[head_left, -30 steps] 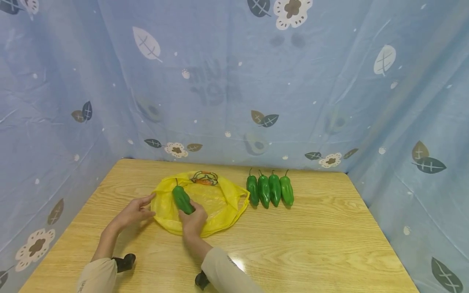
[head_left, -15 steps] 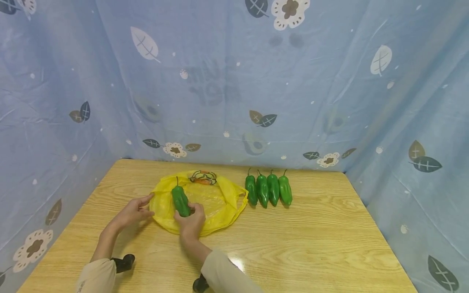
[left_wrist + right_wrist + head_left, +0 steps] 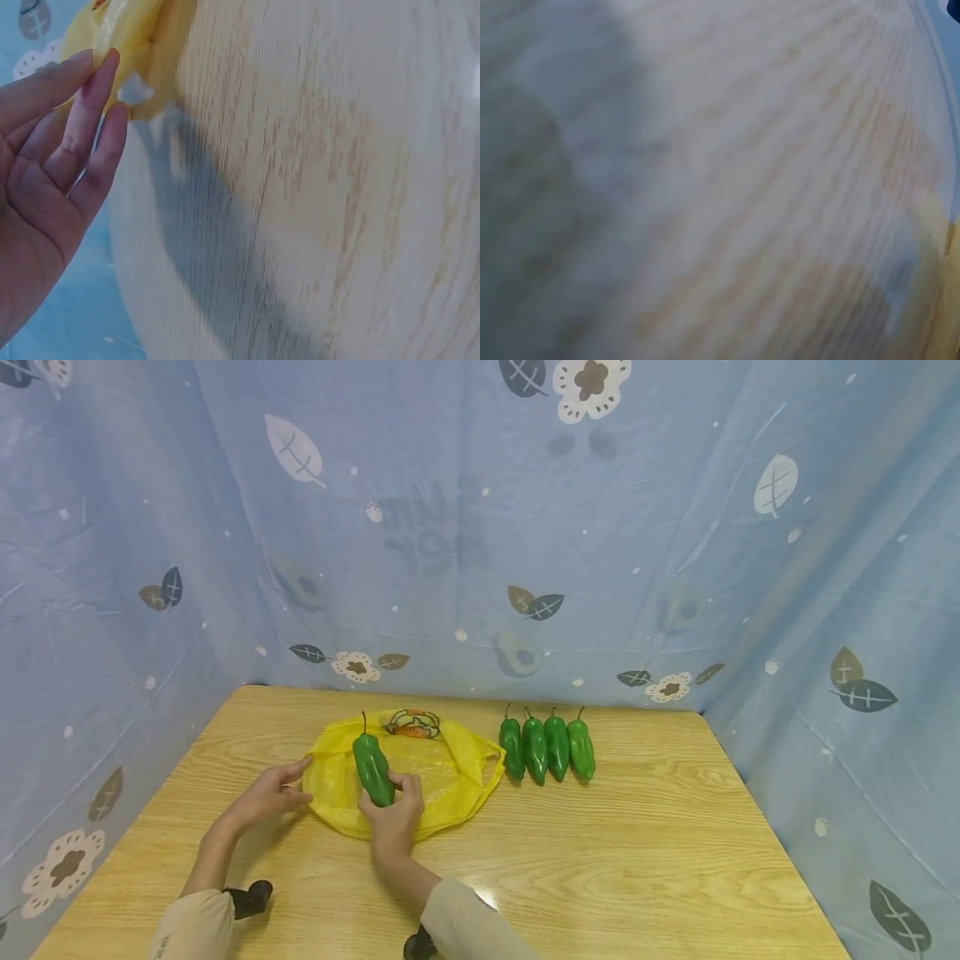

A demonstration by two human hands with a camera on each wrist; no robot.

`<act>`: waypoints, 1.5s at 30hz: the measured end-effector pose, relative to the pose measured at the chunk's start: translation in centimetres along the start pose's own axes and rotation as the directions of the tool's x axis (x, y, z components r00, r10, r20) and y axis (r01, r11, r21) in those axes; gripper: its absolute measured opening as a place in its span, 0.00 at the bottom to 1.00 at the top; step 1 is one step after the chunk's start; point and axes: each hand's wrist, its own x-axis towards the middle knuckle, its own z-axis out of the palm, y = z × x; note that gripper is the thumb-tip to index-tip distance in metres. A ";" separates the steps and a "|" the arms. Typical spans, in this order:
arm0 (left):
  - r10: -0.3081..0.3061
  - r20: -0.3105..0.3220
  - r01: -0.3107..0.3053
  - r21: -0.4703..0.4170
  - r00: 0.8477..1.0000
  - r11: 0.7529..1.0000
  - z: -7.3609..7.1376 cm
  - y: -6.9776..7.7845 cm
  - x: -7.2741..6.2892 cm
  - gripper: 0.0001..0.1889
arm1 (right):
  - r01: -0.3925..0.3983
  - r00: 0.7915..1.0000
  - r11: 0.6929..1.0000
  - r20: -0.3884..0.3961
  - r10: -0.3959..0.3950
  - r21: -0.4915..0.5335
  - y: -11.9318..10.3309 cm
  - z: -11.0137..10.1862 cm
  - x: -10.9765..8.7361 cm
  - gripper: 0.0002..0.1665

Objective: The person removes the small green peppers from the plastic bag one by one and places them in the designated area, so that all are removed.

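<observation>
In the head view a yellow plastic bag point(image 3: 450, 777) lies flattened on the table, a printed picture near its far edge. My left hand point(image 3: 270, 793) is at the bag's left edge; the left wrist view shows the thumb and a finger pinching the yellow film point(image 3: 124, 34), other fingers loosely bent. My right hand point(image 3: 396, 814) grips a green pepper point(image 3: 372, 770) by its lower end, over the left part of the bag, its stem pointing away from me. Only blurred tabletop and a strip of yellow at the right edge show in the right wrist view.
Several green peppers point(image 3: 557, 750) lie side by side in a row just right of the bag, stems toward the back. The wooden table point(image 3: 600, 860) meets a blue patterned curtain point(image 3: 450, 527) behind and at both sides.
The pepper's stem end has risen and tilted up slightly, and my right hand has shifted a little with it. My left hand stays at the bag's edge. The head view has drifted slightly.
</observation>
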 end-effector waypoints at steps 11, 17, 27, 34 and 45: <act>0.045 0.008 -0.045 0.031 0.999 0.998 0.0 0.3 -0.1 0.35 | 0.011 1.000 1.000 -0.026 -0.011 0.008 0.6 -2.2 1.3 0.21; 0.049 0.007 -0.049 0.042 0.999 0.998 0.1 0.3 -0.2 0.35 | 0.022 1.000 0.998 0.021 -0.023 0.053 0.4 -3.2 2.0 0.21; 0.043 0.009 -0.043 0.052 0.999 0.998 0.1 0.5 -0.2 0.36 | -0.001 0.998 0.995 0.062 -0.005 0.096 0.1 -4.9 3.0 0.22; 0.051 0.000 -0.051 0.073 0.999 0.996 0.0 0.5 -0.3 0.35 | 0.005 0.997 0.991 0.079 -0.016 0.134 -0.1 -5.7 3.4 0.21; 0.030 -0.001 -0.030 0.044 1.000 0.999 0.0 0.4 -0.2 0.36 | 0.026 0.997 0.986 0.065 -0.038 0.166 -0.9 -6.6 4.9 0.22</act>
